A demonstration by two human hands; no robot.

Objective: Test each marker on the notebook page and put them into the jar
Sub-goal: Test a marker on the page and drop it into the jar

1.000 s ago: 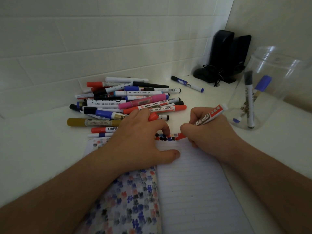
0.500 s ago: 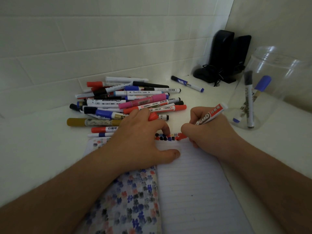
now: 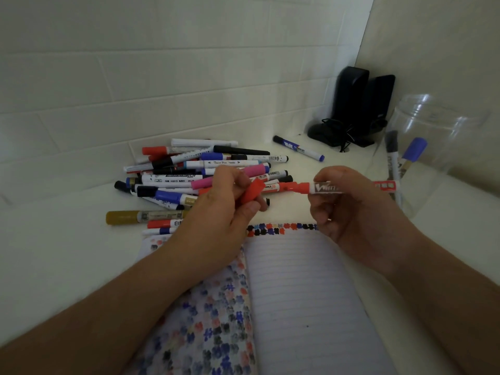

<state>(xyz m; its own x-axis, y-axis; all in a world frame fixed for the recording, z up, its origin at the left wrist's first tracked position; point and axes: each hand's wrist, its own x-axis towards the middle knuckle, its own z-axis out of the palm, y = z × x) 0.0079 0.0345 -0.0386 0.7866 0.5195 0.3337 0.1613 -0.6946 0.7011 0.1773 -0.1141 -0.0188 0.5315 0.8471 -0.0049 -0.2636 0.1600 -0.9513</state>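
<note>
A heap of markers point(image 3: 205, 171) lies on the white tabletop point(image 3: 54, 253) at the left. Just right of it, the left hand point(image 3: 224, 209) has its grip clamped on a red cap point(image 3: 253, 192), raised above the open notebook point(image 3: 297, 293). The right hand point(image 3: 349, 209) pinches the red marker point(image 3: 338, 187) level, its tip facing the cap but apart from it. Far right stands the clear jar point(image 3: 438, 147), two markers inside.
</note>
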